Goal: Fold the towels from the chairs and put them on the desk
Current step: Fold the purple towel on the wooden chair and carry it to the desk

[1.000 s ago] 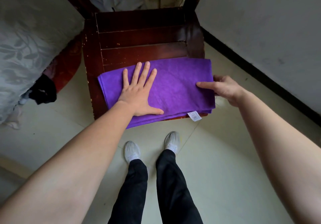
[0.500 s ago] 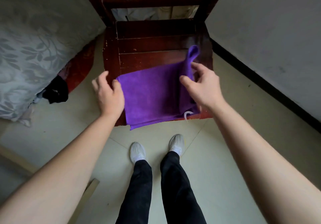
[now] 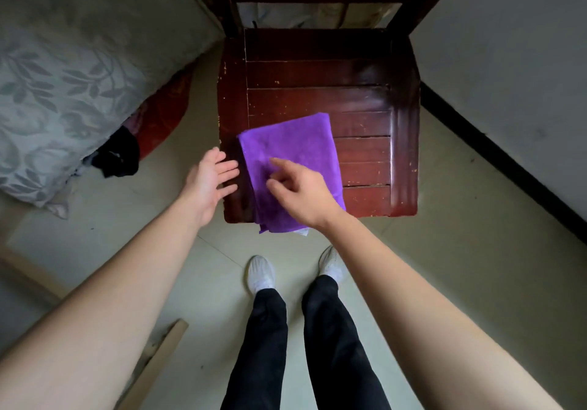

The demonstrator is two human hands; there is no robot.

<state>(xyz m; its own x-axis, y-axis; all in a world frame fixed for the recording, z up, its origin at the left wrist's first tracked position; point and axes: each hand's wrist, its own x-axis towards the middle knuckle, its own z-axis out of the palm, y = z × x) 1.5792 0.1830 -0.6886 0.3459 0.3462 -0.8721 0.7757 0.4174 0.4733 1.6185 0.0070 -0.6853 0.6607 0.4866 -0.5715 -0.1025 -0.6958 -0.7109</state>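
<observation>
Purple towel [image 3: 287,155] was seen folded narrow on chair [image 3: 365,98] seat's front-left. Right hand [image 3: 301,192] loosely spread over it, left hand [image 3: 208,177] open beside; nothing gripped. Folding judged near done; lift to desk required next.

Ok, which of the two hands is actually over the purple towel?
The right hand, hovering over the folded purple towel; the left hand is open beside its left edge, off the cloth.
</observation>
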